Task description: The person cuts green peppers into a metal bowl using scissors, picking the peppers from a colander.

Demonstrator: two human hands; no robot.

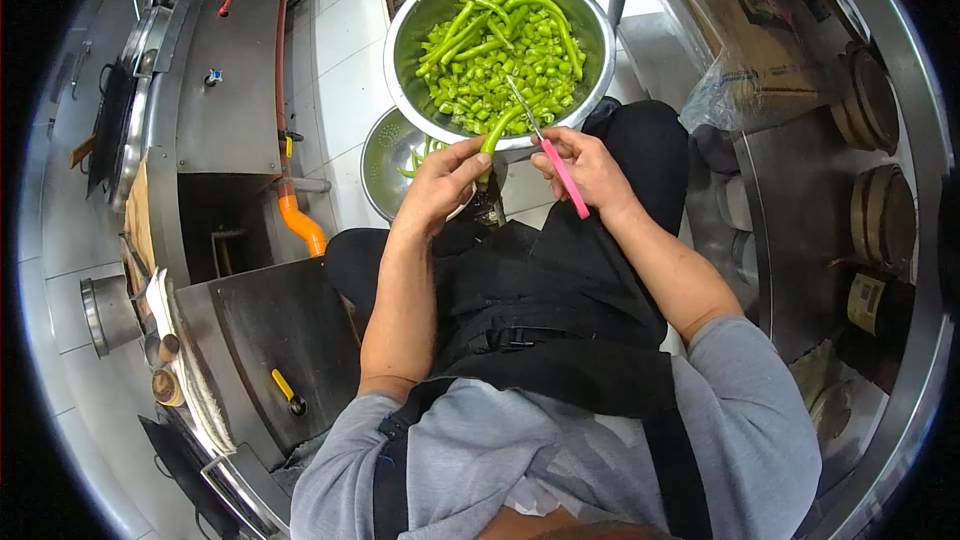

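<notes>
Here, the left hand [440, 183] had its fingers closed on a long green pepper [500, 128]. The pepper curved up over the near rim of the big bowl [402, 68]. The right hand [592, 172] had its fingers closed on a knife [563, 178] with a pink handle, and the blade pointed up over the bowl. Small cut bits [500, 76] lay in the bowl, with long whole peppers [466, 28] on top. A strainer [377, 166] with green pieces [408, 172] sat just beside the bowl.
</notes>
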